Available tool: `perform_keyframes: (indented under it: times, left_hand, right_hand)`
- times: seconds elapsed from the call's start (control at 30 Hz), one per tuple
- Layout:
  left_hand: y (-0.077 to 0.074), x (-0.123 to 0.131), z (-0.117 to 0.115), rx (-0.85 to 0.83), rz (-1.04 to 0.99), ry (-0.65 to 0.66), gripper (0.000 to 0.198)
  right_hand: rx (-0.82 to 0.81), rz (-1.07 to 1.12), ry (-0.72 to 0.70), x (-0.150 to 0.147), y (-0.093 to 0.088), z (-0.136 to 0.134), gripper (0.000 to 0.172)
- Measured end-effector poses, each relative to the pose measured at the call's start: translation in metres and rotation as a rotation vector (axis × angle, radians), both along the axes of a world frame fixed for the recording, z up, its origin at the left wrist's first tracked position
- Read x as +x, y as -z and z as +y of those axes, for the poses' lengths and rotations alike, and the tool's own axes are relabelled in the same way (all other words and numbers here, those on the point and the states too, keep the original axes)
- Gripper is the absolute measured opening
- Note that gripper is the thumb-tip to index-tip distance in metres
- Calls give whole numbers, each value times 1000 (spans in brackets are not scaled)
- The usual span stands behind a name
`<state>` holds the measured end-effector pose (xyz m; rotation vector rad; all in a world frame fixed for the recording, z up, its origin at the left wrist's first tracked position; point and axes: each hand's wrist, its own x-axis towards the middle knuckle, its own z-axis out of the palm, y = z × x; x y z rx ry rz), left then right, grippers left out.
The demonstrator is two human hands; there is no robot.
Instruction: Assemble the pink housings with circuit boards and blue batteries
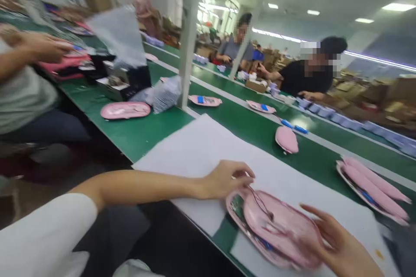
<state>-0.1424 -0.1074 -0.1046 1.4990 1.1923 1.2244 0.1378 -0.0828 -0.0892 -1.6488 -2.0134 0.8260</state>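
An oval pink plastic shell (292,214) lies over a second pink half (248,238), whose inside shows a green board and a blue part. Thin dark wires (258,201) run from the upper shell's hollow up to my left hand (221,181). That hand is closed in a pinch on the wires at the shell's far left end. Around the right end of the upper shell, the fingers and thumb of my right hand (341,242) are wrapped, slightly blurred. Both halves rest on a white sheet (201,151).
The green bench (152,132) carries more pink shells (125,110), some with blue parts. A pale post (190,39) rises beyond the sheet. Bubble-wrap bags (165,95) and a black box (120,82) stand left, beside a co-worker's hand (45,47). Other people work across the bench.
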Motion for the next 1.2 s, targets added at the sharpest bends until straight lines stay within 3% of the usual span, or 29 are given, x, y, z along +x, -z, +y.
perform_keyframes:
  times: [0.13, 0.23, 0.43, 0.53, 0.6, 0.77, 0.9, 1.0, 1.13, 1.2]
  left_hand:
    - [2, -8, 1, 153, 73, 45, 11]
    - [5, -10, 0, 311, 123, 48, 12]
    - [5, -14, 5, 521, 283, 101, 13]
    - [9, -13, 5, 600, 359, 122, 17]
    - [11, -12, 6, 585, 377, 118, 16]
    - [10, -13, 9, 473, 466, 163, 12]
    - [5, -15, 10, 585, 475, 259, 8]
    - [1, -19, 10, 652, 387, 359, 8]
    - [1, -21, 13, 637, 180, 141, 12]
    - [2, -20, 13, 635, 121, 57, 14]
  right_hand:
    - [-238, -78, -139, -20, -9, 22, 51]
    - [-164, -69, -180, -35, -15, 23, 43]
    - [729, -331, -93, -52, -36, -25, 24]
    - [1021, -425, -53, -61, -46, -37, 15]
    - [1114, -432, -55, -64, -48, -38, 11]
    - [1192, -434, -42, -67, -41, -40, 3]
    - [1373, -534, 1, -73, -35, -45, 11]
    - [1373, -546, -6, -76, -33, -43, 12]
    - [1231, -382, -78, -79, -31, -36, 1]
    - [1171, -297, -92, -80, -31, -32, 4]
